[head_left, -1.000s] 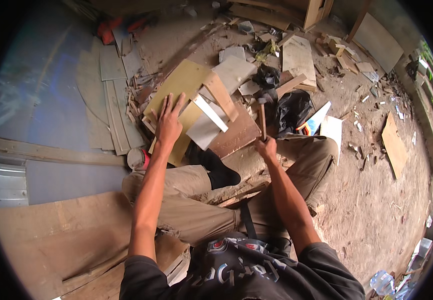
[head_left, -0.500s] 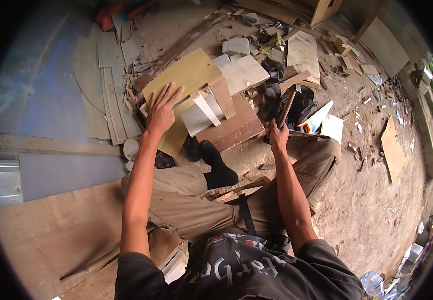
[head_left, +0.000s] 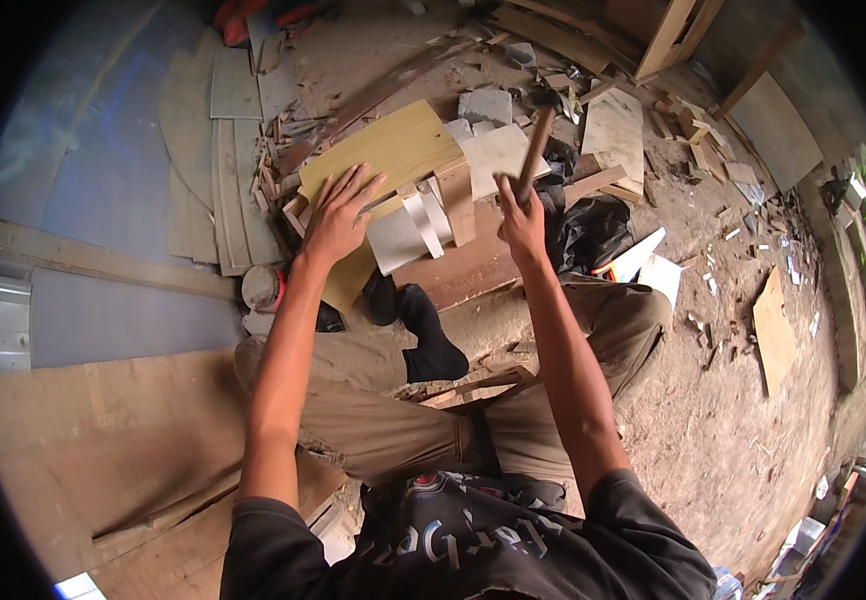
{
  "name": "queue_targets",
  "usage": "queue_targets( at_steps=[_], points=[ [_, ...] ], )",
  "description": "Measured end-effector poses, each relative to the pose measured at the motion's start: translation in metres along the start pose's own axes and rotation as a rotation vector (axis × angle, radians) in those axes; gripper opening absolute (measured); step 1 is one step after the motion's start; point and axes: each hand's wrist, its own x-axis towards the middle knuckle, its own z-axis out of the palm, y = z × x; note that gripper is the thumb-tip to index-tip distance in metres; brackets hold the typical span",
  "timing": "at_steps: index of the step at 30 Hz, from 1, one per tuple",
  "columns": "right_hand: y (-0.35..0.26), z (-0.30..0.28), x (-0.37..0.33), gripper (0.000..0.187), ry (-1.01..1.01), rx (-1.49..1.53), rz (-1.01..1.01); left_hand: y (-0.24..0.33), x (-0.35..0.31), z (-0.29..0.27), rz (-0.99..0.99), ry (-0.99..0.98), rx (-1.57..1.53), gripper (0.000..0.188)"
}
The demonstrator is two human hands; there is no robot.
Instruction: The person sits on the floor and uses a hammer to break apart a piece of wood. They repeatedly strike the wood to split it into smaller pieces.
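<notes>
My left hand lies with fingers spread on the yellowish board on top of a small wooden assembly in front of me. A pale strip and a short wooden end piece show on its near and right sides. To the right of it, my right hand is closed round a brown wooden handle, raised and pointing up and away from me. Whatever is at the handle's lower end is hidden by the hand. Under the assembly lies a reddish-brown board.
My crossed legs and a black-socked foot are close below the assembly. Beyond it lie a concrete block, a whitish board and a black plastic bag. Large sheets lean at left; wood scraps litter the ground.
My right hand has lifted and moved left toward the assembly with the wooden handle. My left hand stays on the board, shifted slightly in view. The whole view has shifted a little.
</notes>
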Motion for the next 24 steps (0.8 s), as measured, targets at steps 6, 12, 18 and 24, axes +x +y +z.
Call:
queue_targets(
  at_steps=[6, 12, 18, 24],
  points=[
    [-0.022, 0.037, 0.037, 0.037, -0.189, -0.073, -0.07, -0.01, -0.012, -0.008, -0.144, 0.118, -0.265, 0.057],
    [-0.016, 0.038, 0.026, 0.035, -0.159, -0.104, -0.057, 0.004, -0.032, 0.027, -1.168, 0.869, -1.242, 0.059],
    [-0.031, 0.025, 0.005, 0.031, -0.159, -0.079, -0.05, -0.009, -0.028, 0.025, -0.93, 0.696, -1.775, 0.044],
    [-0.051, 0.01, -0.041, 0.034, -0.05, -0.076, -0.017, 0.012, -0.038, 0.015, -0.914, 0.655, -1.751, 0.051]
  ],
)
